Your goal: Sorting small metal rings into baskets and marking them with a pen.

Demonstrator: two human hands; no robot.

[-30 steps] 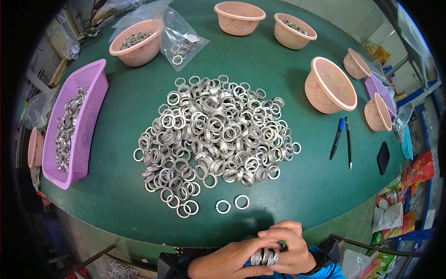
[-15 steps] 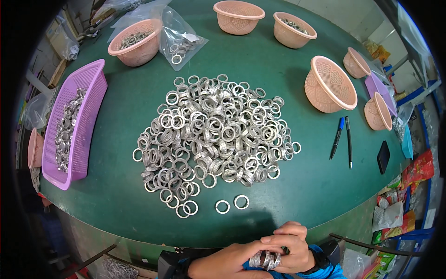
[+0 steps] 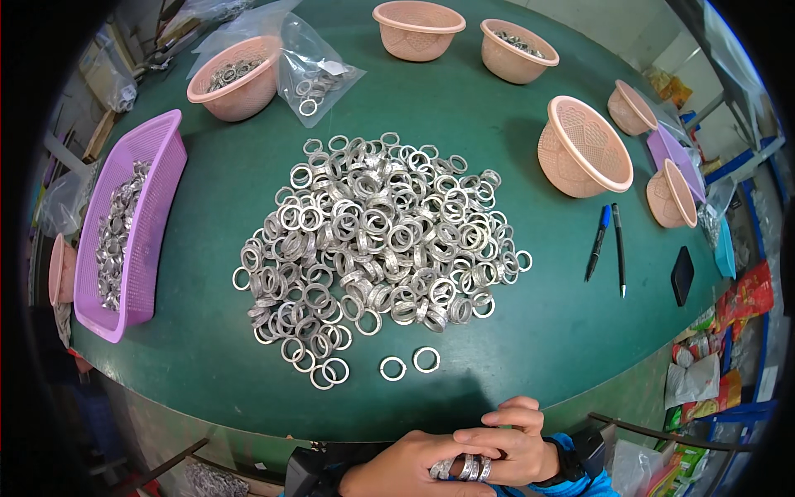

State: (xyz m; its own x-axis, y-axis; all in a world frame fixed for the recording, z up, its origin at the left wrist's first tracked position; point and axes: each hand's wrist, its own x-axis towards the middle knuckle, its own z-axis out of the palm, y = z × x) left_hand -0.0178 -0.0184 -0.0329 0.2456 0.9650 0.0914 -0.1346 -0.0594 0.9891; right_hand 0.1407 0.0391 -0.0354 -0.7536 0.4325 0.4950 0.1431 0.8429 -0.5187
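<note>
In the head view, both hands meet at the lower edge, just off the near rim of the round green-topped bench (image 3: 530, 331). The left hand (image 3: 406, 468) cups from below and the right hand (image 3: 509, 447) lies over it; between them sits a short stack of silver metal rings (image 3: 464, 469), gripped edge-on. The right hand's fingers (image 3: 497, 432) are pressed together and curled over the stack, pinching it against the left palm — the left fingers are mostly hidden, so I cannot tell how they are set.

On the bench beyond the hands lies a broad heap of loose silver metal rings (image 3: 381, 240), spread across the middle, with two single rings (image 3: 410, 364) lying apart at its near edge.

At the left edge stands a long purple plastic basket (image 3: 157, 215) holding more rings. At the far side stand a pink plastic bowl (image 3: 240, 83) with rings in it, a clear plastic bag of rings (image 3: 319, 70) touching it, and two more pink bowls (image 3: 468, 37). To the right, a tilted pink bowl (image 3: 584, 149) rests near a blue pen and a black pen (image 3: 609, 244) — beside them lies a small black flat object (image 3: 681, 275).
</note>
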